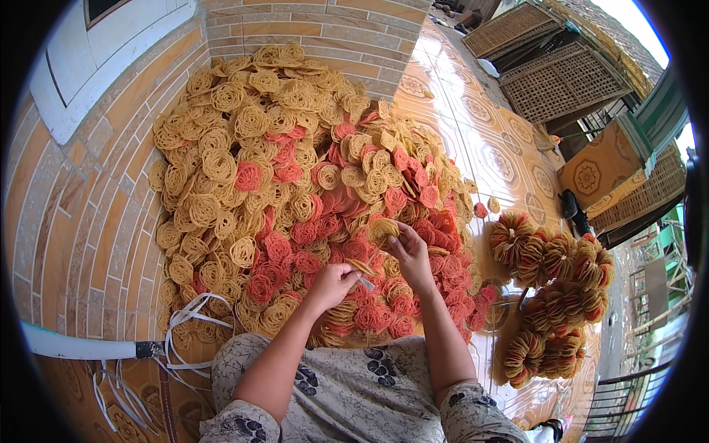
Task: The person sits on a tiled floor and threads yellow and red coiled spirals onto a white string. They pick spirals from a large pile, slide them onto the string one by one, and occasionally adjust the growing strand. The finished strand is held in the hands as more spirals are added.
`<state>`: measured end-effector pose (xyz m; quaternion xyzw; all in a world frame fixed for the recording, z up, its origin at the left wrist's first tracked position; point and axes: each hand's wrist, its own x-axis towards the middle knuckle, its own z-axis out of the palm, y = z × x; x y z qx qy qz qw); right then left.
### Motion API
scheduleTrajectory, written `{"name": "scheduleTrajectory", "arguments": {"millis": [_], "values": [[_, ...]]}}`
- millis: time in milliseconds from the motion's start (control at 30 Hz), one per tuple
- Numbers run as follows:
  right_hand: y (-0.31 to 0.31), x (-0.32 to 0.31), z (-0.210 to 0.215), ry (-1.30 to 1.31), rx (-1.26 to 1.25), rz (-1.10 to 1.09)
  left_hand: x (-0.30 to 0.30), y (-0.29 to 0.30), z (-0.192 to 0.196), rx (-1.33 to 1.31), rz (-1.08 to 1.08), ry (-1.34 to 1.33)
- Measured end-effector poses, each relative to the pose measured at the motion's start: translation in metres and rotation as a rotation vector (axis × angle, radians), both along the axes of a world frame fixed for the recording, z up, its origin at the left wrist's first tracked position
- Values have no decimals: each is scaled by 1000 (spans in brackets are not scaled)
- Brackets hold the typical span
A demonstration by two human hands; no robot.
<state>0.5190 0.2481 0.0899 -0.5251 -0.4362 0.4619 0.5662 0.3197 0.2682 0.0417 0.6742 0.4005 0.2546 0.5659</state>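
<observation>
Hundreds of round, lacy noodle crackers (pixel 295 184), yellow and pink-red, lay heaped on the tiled floor (pixel 487 148) against a brick wall (pixel 81 221), filling the centre of the frame. At right sat strung bundles of crackers (pixel 554 288), stacked face to face in curved rows. White strapping strips (pixel 185 332) trailed at lower left.

Just below the centre of the frame, the person's right hand (pixel 410 251) pinched a single yellow cracker (pixel 384 229) at its rim, lifted just above the heap. The left hand (pixel 336 280) was closed around a small stack of crackers (pixel 360 267) and what looked like a pale strip end (pixel 367 283).

Judged from the picture, the step would go best with each brittle disc held lightly by its edge, laid flat and centred against the stack, so the lacework did not snap.

Exactly how the stack was threaded or tied could not be made out; the left fingers hid it. The person's lap in patterned cloth (pixel 354 391) covered the heap's near edge, and the fisheye rim cut off the wicker trays (pixel 554 81) at upper right.
</observation>
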Motion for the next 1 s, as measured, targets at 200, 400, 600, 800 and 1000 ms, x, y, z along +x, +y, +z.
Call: {"name": "scheduleTrajectory", "arguments": {"millis": [200, 400, 600, 800, 1000], "values": [[-2, -4, 6, -357, 106, 62, -1, -2, 2, -47, 19, -72], [-4, -1, 11, 133, 36, 9, 1, -1, 3, -34, 30, -53], [1, -8, 5, -42, 46, -147, -1, 0, 14, -32, -10, 81], [-4, -12, 8, -599, -16, -347, -2, 0, 9, -62, 19, 70], [-2, 9, 4, -29, 103, 54, 0, 0, -6, 22, 91, -73]]}}
